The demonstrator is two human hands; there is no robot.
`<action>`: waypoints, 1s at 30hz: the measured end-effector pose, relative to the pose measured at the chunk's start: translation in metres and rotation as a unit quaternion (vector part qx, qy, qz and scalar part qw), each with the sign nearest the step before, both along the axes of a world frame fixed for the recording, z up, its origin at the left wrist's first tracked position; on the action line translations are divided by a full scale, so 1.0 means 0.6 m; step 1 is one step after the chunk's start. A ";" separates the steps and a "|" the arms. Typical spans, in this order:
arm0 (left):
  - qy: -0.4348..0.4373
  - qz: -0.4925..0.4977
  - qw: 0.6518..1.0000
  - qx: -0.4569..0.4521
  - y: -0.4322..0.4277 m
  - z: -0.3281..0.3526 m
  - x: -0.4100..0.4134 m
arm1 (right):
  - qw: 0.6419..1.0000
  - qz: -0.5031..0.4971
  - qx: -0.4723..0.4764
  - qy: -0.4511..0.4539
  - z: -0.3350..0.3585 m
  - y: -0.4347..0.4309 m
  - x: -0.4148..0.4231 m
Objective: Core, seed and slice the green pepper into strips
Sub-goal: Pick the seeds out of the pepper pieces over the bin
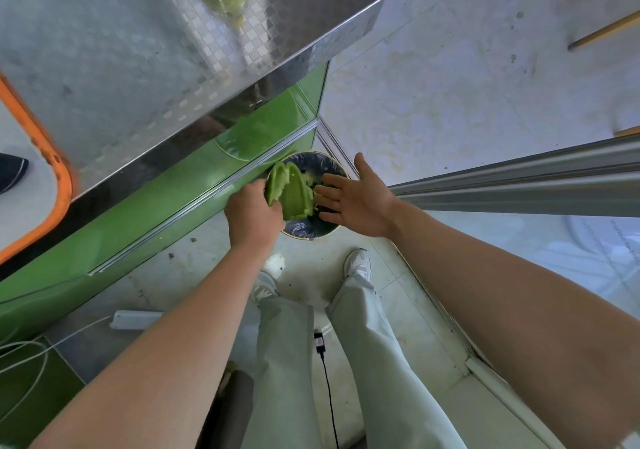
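At mid-frame the left hand (252, 215) grips the green pepper half (290, 190) — long axis running up-frame, hollow facing right — over the lined bin (332, 166); the right hand (356, 203) is spread open, fingertips at its pith.

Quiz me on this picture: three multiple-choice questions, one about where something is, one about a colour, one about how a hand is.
1. Where is the pepper?
A. Held over the bin
B. Lying on the counter
C. Dropped on the floor

2. What colour is the cabinet front?
A. Red
B. Green
C. White

3. How is the right hand?
A. Clenched in a fist
B. Open, fingers straight
C. Gripping a knife

Answers:
1 A: the left hand grips it above the bin's bag-lined mouth.
2 B: the panel is glossy green.
3 B: its fingers are spread beside the pepper and hold nothing.
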State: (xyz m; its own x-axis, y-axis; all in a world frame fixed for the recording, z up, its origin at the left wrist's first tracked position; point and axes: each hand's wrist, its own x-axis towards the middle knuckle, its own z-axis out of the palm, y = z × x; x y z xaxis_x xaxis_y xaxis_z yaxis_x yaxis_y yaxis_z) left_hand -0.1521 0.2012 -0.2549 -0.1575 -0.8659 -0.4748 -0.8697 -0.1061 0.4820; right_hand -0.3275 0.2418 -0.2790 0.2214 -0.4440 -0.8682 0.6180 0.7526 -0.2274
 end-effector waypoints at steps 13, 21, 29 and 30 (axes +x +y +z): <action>0.050 0.056 0.997 -0.006 0.001 -0.005 -0.012 | 0.991 0.124 0.033 0.033 -0.001 0.008 0.031; 0.169 0.114 0.971 0.122 -0.006 0.011 -0.018 | 0.974 0.125 -0.041 0.187 -0.003 0.009 0.025; 0.157 0.086 0.969 0.171 0.001 0.012 -0.011 | 0.913 0.172 -0.148 0.340 -0.007 0.014 0.013; 0.166 0.089 0.966 0.179 0.001 0.011 -0.009 | 0.899 0.192 -0.149 0.364 -0.006 0.012 0.016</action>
